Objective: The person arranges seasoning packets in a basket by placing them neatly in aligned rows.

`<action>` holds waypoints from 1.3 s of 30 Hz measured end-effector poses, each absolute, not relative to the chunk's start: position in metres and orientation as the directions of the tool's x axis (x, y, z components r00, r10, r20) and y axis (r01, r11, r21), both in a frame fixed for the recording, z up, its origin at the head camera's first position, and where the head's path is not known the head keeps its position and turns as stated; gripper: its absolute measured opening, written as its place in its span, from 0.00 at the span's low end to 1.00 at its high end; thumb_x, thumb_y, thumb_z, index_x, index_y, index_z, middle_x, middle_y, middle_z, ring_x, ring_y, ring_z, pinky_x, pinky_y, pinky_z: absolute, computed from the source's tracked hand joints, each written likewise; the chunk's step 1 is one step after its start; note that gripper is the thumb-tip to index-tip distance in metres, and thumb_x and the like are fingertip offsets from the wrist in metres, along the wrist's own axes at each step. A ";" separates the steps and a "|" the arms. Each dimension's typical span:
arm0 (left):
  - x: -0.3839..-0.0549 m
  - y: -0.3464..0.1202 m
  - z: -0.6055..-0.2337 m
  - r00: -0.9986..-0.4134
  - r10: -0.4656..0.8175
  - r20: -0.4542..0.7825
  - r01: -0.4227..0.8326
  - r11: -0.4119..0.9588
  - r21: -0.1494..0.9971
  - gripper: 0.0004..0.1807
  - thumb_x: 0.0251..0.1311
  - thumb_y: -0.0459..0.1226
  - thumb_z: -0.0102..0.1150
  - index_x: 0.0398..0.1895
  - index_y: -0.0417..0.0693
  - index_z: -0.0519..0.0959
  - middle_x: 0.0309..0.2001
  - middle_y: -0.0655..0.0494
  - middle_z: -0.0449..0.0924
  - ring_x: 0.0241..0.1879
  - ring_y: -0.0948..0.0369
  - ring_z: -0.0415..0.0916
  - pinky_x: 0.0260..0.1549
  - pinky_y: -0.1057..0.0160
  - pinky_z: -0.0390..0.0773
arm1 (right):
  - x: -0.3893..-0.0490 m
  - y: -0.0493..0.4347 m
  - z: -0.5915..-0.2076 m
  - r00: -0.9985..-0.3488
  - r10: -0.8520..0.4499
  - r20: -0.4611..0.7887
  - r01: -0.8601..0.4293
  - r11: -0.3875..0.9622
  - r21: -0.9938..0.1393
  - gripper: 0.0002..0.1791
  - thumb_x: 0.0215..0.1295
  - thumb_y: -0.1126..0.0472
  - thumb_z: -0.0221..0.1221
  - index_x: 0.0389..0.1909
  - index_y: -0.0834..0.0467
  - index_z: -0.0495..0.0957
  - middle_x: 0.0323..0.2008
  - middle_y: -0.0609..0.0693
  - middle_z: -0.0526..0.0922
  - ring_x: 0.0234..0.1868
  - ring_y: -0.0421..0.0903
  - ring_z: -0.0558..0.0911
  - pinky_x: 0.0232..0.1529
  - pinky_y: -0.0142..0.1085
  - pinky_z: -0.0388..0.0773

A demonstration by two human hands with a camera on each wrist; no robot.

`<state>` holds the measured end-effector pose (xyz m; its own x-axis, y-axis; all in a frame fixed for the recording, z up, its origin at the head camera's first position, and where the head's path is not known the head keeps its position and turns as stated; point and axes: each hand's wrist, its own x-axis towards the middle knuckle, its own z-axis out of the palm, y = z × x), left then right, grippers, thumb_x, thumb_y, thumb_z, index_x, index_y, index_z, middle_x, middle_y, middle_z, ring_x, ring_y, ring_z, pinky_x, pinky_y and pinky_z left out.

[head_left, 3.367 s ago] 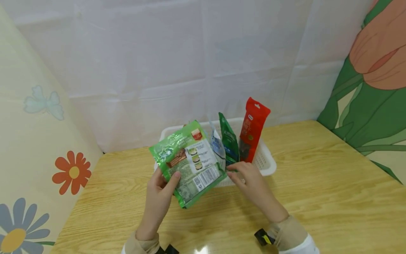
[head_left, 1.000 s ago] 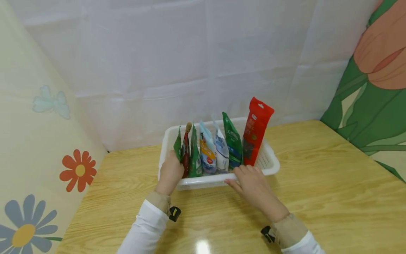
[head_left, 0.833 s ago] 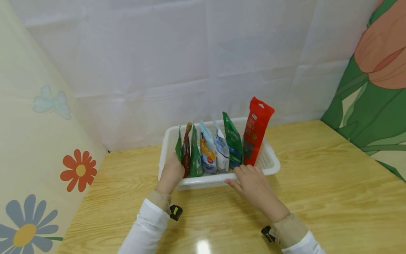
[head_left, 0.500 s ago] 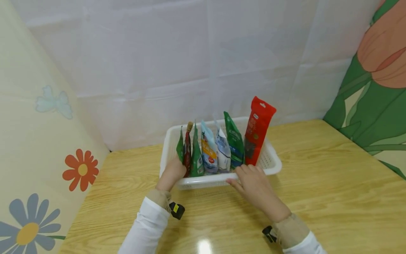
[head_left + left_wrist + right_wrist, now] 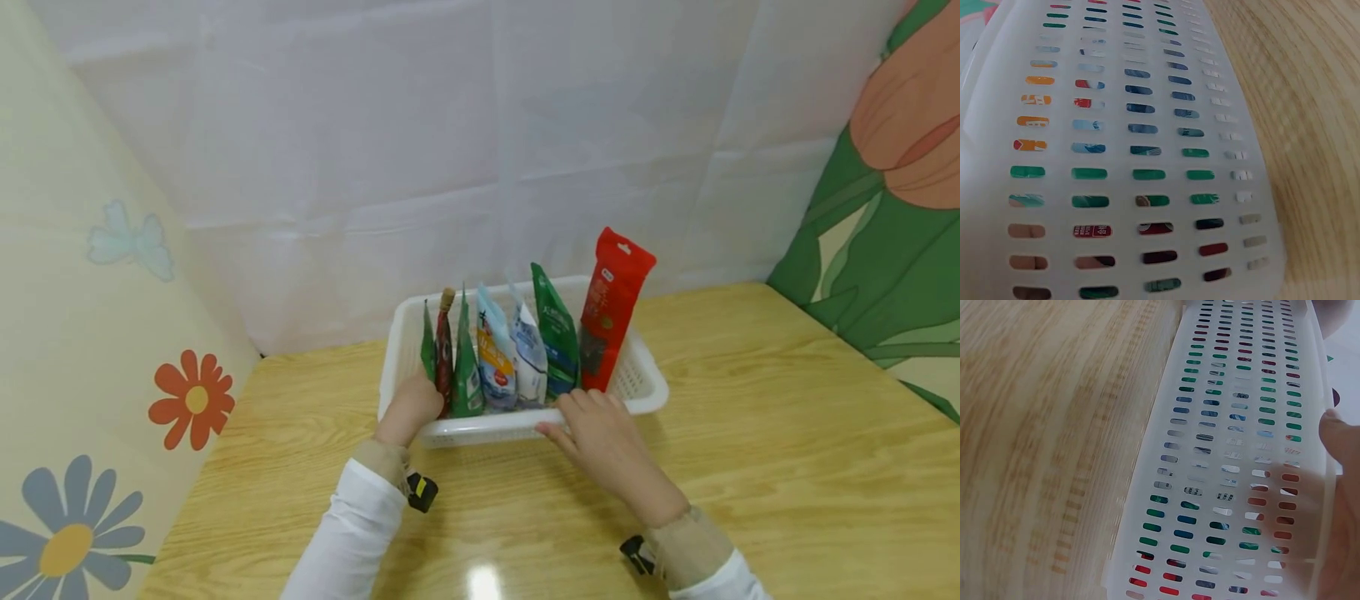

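Note:
A white plastic basket [image 5: 487,429] with slotted walls holds several upright bags. My left hand [image 5: 410,408] reaches into its left end, beside a narrow green bag [image 5: 427,342] and a dark red bag [image 5: 443,354]; its fingers are hidden, and I cannot tell whether they pinch either bag. My right hand [image 5: 603,437] grips the front rim, thumb outside and fingers over the edge, as the right wrist view also shows. Between the hands stand a green bag [image 5: 467,375], a blue-and-orange bag [image 5: 495,354], a white-and-blue bag [image 5: 529,358] and a dark green bag [image 5: 557,333].
A tall red bag [image 5: 611,308] leans at the basket's right end, rising above the rim. The basket stands on a wood-grain table [image 5: 750,450] near a white cloth backdrop [image 5: 345,167]. Painted flower panels [image 5: 187,400] flank both sides.
Earlier my left hand held a green bag with a barcode above the basket; that hand is now down inside the left end. My right hand has come to grip the front rim.

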<state>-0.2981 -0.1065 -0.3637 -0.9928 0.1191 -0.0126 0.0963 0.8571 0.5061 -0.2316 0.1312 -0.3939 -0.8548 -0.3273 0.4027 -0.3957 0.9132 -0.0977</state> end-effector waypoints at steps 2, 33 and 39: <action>-0.298 -0.106 -0.364 -0.995 0.104 -0.008 0.085 0.857 0.508 0.30 0.49 0.25 0.46 0.59 0.20 0.63 0.43 0.30 0.80 0.35 0.49 0.74 0.45 0.49 0.78 | -0.232 0.131 -0.393 -0.851 -0.327 0.410 -0.397 0.913 -0.096 0.18 0.63 0.43 0.57 0.30 0.55 0.73 0.25 0.47 0.74 0.27 0.43 0.67 0.32 0.32 0.60; -0.289 -0.102 -0.366 -0.996 -0.063 0.064 -0.012 0.798 0.603 0.31 0.68 0.40 0.45 0.67 0.27 0.58 0.59 0.32 0.72 0.35 0.54 0.77 0.34 0.54 0.80 | -0.232 0.129 -0.394 -0.854 -0.323 0.408 -0.393 0.914 -0.100 0.17 0.63 0.45 0.57 0.31 0.55 0.74 0.25 0.46 0.73 0.27 0.42 0.66 0.32 0.32 0.59; -0.291 -0.101 -0.368 -0.996 -0.057 0.072 -0.004 0.808 0.589 0.30 0.68 0.40 0.45 0.67 0.27 0.60 0.56 0.31 0.75 0.36 0.52 0.79 0.35 0.52 0.81 | -0.232 0.129 -0.394 -0.861 -0.319 0.397 -0.386 0.917 -0.101 0.16 0.63 0.45 0.58 0.31 0.55 0.74 0.26 0.46 0.73 0.27 0.42 0.65 0.32 0.32 0.58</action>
